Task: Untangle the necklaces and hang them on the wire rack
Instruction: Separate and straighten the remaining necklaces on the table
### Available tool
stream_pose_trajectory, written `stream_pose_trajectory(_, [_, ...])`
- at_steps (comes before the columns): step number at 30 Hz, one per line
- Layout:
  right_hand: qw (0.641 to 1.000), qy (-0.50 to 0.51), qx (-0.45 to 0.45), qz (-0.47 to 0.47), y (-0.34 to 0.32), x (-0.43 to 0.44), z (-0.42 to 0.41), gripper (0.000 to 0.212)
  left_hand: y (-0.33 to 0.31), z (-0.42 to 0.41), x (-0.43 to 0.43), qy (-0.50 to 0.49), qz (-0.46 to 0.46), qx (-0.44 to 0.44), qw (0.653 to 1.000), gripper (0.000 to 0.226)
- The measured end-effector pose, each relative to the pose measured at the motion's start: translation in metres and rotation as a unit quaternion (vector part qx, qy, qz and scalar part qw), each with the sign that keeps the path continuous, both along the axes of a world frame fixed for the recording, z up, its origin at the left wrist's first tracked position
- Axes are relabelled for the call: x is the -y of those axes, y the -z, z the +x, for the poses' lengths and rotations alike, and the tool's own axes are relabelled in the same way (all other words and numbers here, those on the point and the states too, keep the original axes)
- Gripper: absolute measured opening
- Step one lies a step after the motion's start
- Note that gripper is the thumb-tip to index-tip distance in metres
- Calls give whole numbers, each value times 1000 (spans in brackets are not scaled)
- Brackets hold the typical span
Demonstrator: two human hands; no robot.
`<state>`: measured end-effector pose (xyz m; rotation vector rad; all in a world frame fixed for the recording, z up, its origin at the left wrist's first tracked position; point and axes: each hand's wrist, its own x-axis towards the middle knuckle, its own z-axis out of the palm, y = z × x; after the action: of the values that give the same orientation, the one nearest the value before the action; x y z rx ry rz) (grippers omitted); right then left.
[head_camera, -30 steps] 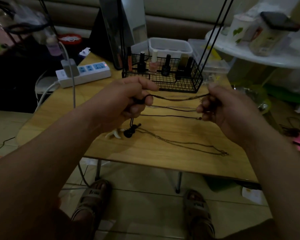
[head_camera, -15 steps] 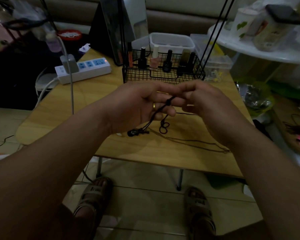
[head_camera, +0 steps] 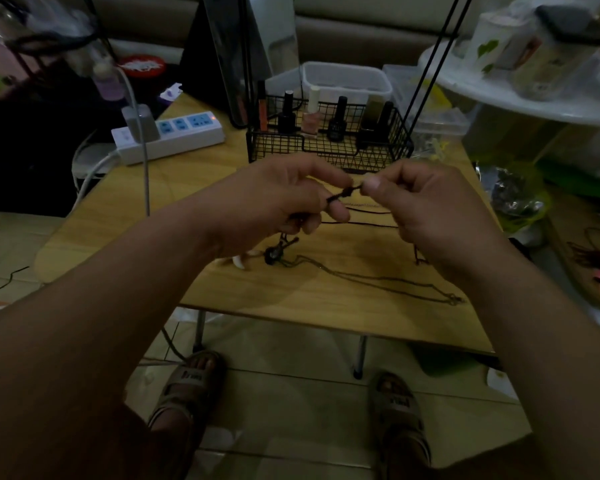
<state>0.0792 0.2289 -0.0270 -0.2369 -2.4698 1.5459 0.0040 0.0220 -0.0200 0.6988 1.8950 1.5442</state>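
the person holds both hands up over the table [head_camera: 125,216], close together, in front of the wire rack [head_camera: 326,147]. the left hand [head_camera: 267,206] pinches the black cord necklace [head_camera: 361,223] with its thumb and first finger, and its other fingers are curled under. the right hand [head_camera: 430,216] pinches the same cord with its thumb and first finger too. a small dark knot [head_camera: 345,194] on the cord sits right between the two pinches. more of the cord runs in thin lines from one hand to the other, just under the knot. under the left hand a dark pendant [head_camera: 274,254] hangs down near the table, and i cannot tell if it touches the wood. a small white curved charm [head_camera: 238,261] shows just beside it. the thin chain necklace [head_camera: 378,284] lies flat on the table under the hands and runs off to the right side. the wire rack stands at the back of the table with little nail polish bottles [head_camera: 336,123] in its basket. a white power strip [head_camera: 174,133] lies on the table to the left of the rack. a white tub [head_camera: 343,77] sits behind the rack. down on the floor are the person's feet in sandals [head_camera: 187,386].
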Motion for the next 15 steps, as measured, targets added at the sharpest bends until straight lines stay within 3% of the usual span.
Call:
stream_pose_trajectory(9, [997, -12, -3, -76, 0, -1, -1, 29, -2, -1, 1, -44, -53, -81, 994, 7])
stream_pose_trajectory(15, [996, -50, 14, -76, -5, 3, 2, 15, 0, -5, -1, -59, -17, -57, 996, 15])
